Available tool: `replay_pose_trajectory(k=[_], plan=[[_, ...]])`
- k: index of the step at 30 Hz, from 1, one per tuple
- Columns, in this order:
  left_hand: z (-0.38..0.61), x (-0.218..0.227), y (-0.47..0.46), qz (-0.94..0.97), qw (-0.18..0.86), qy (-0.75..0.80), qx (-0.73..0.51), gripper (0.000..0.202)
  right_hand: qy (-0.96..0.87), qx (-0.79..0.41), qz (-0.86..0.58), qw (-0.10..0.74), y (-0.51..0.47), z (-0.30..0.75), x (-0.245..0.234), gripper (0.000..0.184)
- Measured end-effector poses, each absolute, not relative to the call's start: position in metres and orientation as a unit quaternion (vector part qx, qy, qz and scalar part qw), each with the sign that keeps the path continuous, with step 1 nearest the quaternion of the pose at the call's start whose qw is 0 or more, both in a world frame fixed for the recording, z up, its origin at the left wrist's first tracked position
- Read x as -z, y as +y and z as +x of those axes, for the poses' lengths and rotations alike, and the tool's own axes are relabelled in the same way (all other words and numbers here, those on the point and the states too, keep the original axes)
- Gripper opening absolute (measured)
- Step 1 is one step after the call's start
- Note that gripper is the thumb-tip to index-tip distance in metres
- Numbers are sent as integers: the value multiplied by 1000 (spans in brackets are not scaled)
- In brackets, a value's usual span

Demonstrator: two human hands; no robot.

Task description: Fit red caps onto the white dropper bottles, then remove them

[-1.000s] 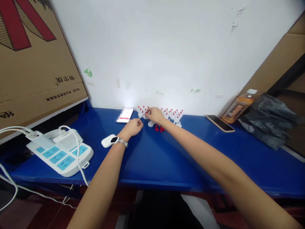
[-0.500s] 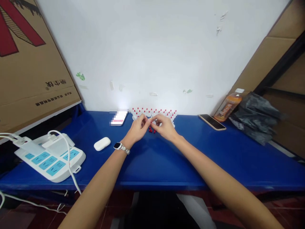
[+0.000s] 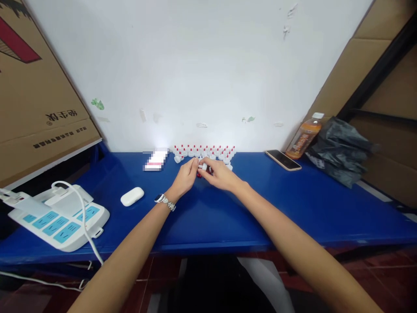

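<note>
My right hand (image 3: 222,174) is closed around a small white bottle (image 3: 204,166), tilted on its side with its narrow end toward the left. Against that end, my left hand (image 3: 186,175) has its fingers pinched together; what lies between them is hidden. Several small white bottles with red tips (image 3: 197,152) stand in rows behind the hands, along the wall. One white bottle (image 3: 177,159) leans or lies at the left end of the group. A few small red caps (image 3: 199,175) lie on the blue table (image 3: 208,217) just below my fingers, partly covered.
To the left are a white earbud case (image 3: 132,196), a lit phone (image 3: 156,160) and a white power strip (image 3: 61,221) with cables. On the right lie a dark-screened phone (image 3: 282,160), an orange drink bottle (image 3: 302,137) and a black plastic bag (image 3: 340,148). A cardboard box (image 3: 42,95) stands far left.
The view has shifted, so everything sits slightly further left. The white bottle in my right hand now shows more clearly, tipped toward my left fingers, which have closed together more.
</note>
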State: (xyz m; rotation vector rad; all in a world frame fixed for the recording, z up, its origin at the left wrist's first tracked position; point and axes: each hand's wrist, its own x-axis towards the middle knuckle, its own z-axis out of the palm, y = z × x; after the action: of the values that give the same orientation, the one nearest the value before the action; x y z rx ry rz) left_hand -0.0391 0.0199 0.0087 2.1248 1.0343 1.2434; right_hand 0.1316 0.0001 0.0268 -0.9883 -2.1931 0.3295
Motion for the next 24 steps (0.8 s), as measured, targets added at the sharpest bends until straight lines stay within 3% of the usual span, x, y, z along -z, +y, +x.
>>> replay_pose_trajectory(k=[7, 18, 21, 24], plan=[[-33, -5, 28, 709, 291, 420, -486, 44, -876, -2, -386, 290, 3, 132, -32, 21], [-38, -3, 37, 594, 430, 441, -518, 37, -876, 84, -415, 232, -1, 131, -38, 24], [-53, -8, 41, 589, 397, 443, -548, 40, -855, 35, -440, 274, 1, 146, -39, 25], [-57, -8, 40, 675, 291, 449, -508, 39, -815, -57, -459, 349, 6, 157, -35, 26]])
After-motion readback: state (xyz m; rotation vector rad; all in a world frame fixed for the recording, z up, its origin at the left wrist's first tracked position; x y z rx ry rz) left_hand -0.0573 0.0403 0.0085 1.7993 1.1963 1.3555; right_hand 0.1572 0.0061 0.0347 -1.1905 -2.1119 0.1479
